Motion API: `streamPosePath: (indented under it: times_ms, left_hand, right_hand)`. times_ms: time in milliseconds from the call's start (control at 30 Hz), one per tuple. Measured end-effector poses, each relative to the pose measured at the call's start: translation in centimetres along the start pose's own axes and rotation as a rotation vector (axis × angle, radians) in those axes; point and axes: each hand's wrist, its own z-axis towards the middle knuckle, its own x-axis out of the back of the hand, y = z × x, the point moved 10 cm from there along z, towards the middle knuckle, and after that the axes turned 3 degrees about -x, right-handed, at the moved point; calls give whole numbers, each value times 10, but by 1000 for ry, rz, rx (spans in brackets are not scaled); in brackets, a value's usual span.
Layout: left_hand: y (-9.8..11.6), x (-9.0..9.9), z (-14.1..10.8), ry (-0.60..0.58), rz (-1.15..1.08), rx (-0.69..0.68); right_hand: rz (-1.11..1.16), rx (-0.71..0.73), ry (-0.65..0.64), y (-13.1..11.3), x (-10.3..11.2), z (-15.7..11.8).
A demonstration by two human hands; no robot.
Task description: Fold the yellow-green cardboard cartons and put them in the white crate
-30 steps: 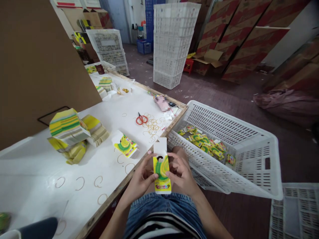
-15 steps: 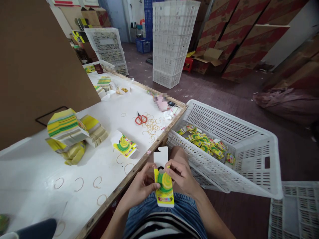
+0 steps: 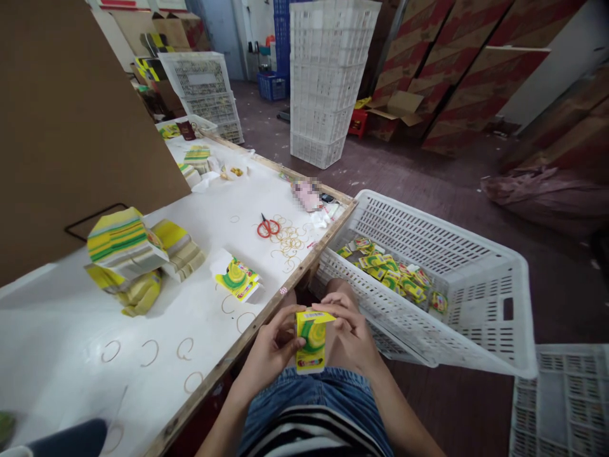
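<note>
Above my lap, a small yellow and green carton [image 3: 311, 346] is held upright between both hands. My left hand [image 3: 273, 346] grips its left side, thumb across the front panel. My right hand [image 3: 349, 324] has its fingers on the carton's top flap, which is folded forward at the upper edge. What the carton holds inside is hidden. On the white table to the left lies a similar flattened carton [image 3: 238, 278]. Beyond it are bundled stacks of flat cartons [image 3: 126, 244].
Red-handled scissors [image 3: 269, 226] and loose rubber bands [image 3: 288, 244] lie on the table [image 3: 190, 304]. At my right stands a white plastic crate [image 3: 476, 254] with several small yellow cartons [image 3: 399, 273] inside. Stacked crates [image 3: 328, 89] and cardboard boxes [image 3: 485, 95] stand behind.
The carton's white top flap, standing up before, is now folded down over the front edge. My right hand has moved slightly up and right along the top.
</note>
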Motion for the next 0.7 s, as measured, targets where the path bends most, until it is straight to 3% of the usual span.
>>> streamPosePath:
  times_ms: [133,300,533,700]
  left_hand:
    - [-4,7,-1,65,99,3]
    - [2,2,-2,15,134,-25]
    - [-3,7,0,55,21,-9]
    - [-6,9,0,90,-83,-6]
  right_hand:
    - [-65,-148,-111,13,-11,-1]
    - [-124,-241,-126,30,-22,-3]
    - [-219,-228,-59,22,-23,-1]
    - [-190,-124,-24,6,-19,1]
